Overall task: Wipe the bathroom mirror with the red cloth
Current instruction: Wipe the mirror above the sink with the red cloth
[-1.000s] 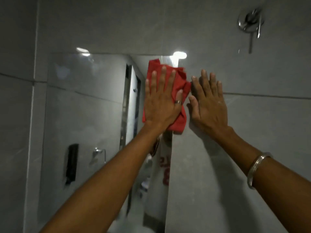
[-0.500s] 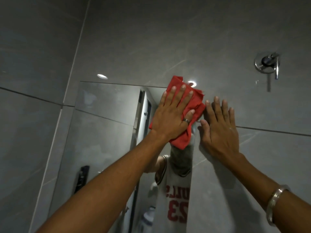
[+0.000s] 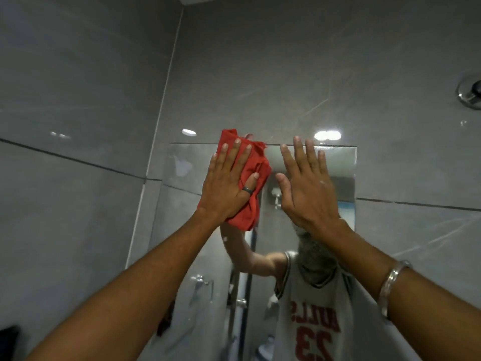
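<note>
Crumpled red cloth [image 3: 256,175] pressed against mirror [image 3: 182,230] top edge.

Grey wall tiles [image 3: 260,74] with dark grout lines cover the scene, meeting at a pale corner seam [image 3: 166,82] on the left. A chrome wall fitting [image 3: 469,93] sits at the far right edge. 2 bright light glares [image 3: 327,135] shine on the tiles. A dark object [image 3: 9,340] sits at the near left corner.

Walls: big grey glossy tiles [image 3: 78,87] round me, dark grout lines.
Corner: pale seam [image 3: 166,82] left of centre.
Light: ceiling spots glare on tile [image 3: 189,132].
Fitting: chrome wall fixture [image 3: 471,93], far right edge.
</note>
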A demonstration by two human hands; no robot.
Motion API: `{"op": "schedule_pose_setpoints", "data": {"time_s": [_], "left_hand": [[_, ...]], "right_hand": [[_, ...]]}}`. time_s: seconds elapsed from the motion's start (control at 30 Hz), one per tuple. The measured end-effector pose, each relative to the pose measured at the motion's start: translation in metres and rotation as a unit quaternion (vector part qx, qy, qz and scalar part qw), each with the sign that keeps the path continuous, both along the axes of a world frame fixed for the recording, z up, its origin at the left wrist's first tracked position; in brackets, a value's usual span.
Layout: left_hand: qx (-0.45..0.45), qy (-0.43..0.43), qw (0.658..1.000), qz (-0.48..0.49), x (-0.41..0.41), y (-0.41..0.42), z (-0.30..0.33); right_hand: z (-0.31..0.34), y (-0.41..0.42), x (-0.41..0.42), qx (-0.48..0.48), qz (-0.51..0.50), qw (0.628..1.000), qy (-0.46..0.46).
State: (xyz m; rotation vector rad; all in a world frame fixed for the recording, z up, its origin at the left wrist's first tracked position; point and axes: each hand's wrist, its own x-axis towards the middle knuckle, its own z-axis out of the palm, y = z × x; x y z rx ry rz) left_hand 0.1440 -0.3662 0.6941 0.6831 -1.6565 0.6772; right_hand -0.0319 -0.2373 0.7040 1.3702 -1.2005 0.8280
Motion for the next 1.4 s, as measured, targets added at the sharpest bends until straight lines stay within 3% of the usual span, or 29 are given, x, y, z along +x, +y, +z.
{"op": "schedule_pose_setpoints", "data": {"time_s": [0.4, 0.7, 0.9, 1.23, 1.4], "left_hand": [[0.108, 0.179, 0.976, -0.061, 0.101, -0.051, 0.002], [0.125, 0.184, 0.973, -0.055, 0.091, -0.043, -0.037], [0.121, 0.142, 0.982, -0.037, 0.080, -0.037, -0.124], [0.151, 0.111, 0.982, -0.008, 0.087, -0.035, -0.330], [0.219, 0.196, 0.956, -0.023, 0.097, -0.033, -0.416]], "right_hand": [[-0.003, -0.055, 0.066, 0.006, 0.039, 0.998, 0.039], [-0.034, -0.046, 0.046, 0.006, 0.031, 0.998, 0.053], [-0.088, -0.041, 0.046, 0.023, 0.041, 0.996, 0.070], [-0.197, -0.033, 0.049, 0.098, 0.060, 0.990, 0.082], [-0.249, -0.028, 0.036, 0.123, 0.071, 0.986, 0.093]]}}
